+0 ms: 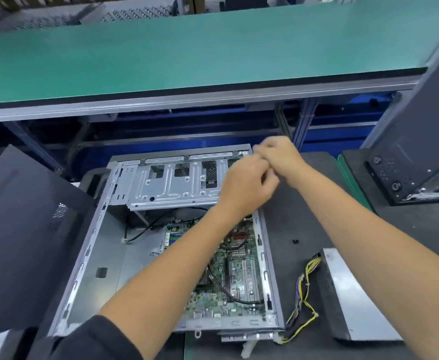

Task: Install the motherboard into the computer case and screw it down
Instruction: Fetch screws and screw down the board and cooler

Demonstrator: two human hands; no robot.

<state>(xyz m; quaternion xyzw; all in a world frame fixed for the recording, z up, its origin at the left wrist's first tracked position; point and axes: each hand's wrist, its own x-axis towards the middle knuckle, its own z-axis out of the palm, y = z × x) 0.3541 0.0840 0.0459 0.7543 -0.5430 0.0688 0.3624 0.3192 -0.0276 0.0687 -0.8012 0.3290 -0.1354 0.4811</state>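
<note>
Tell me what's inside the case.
Inside the case lies the motherboard, toward its right side, with a black cable across it and a metal drive cage at the far end. The left forearm covers part of the board.

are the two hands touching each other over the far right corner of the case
Touching: in the head view the left hand and right hand overlap with no gap.

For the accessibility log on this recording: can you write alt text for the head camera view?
A person's left hand and right hand meet, fingers curled, above the far right corner of an open computer case; whatever they hold is hidden. The green motherboard lies inside the case, and a power supply with yellow and black cables sits on the dark mat to its right.
</note>
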